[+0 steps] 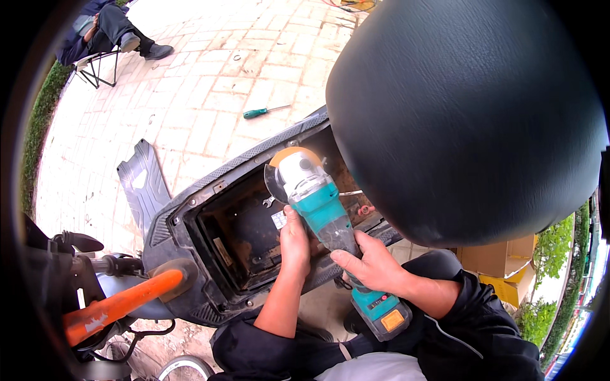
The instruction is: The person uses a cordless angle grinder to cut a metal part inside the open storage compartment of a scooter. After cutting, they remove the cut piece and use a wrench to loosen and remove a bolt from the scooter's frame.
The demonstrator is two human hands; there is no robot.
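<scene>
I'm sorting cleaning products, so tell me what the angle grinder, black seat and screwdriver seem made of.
Angle grinder: evenly teal casing, likely satin plastic; silvery sheen suggests a metal head.
Black seat: seemingly vinyl or leather, softly glossy, from its fine grain and highlight.
Screwdriver: smooth green handle, probably plastic; thin greyish shaft, perhaps metal.

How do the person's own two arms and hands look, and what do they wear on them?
The left hand and right hand show no gloves, and no watch is visible. The left sleeve and right sleeve are black and leave the lower forearms bare.
</scene>
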